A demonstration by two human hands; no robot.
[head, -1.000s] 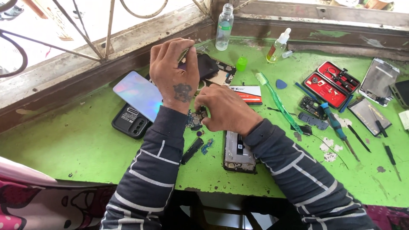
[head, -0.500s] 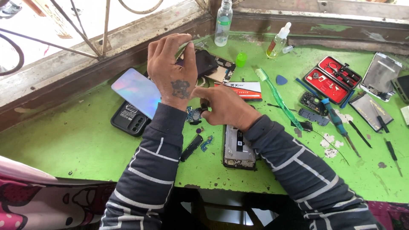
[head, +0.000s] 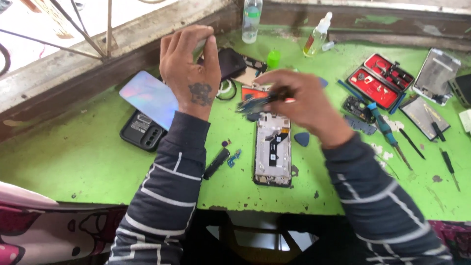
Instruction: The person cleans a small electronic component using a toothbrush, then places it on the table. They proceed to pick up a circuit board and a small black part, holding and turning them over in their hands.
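Across the green tabletop lies a phone repair in pieces, with the largest parts nearest the person. At centre the opened phone frame rests flat, its inside facing up and its back already off; the iridescent back cover lies to the left, overlapping a black plastic piece. To the right sit a red tool case, open, a silvery panel and a dark panel.

Both hands are raised above the frame. The left hand is turned back-up with fingers curled; a pale sliver shows at its fingertips, but what it grips cannot be told. The right hand is closed in a pinch on a small dark board, blurred, held just above the top end of the frame and apart from it.

Smaller things are scattered about: a clear bottle and a dropper bottle at the back edge, a teal screwdriver, two blue picks, a black strip and a tiny blue part left of the frame.

Judging from this layout, the teardown looks well advanced: cover off, one board lifted out. Parts remain visible in the frame, so stripping or refitting appears unfinished.
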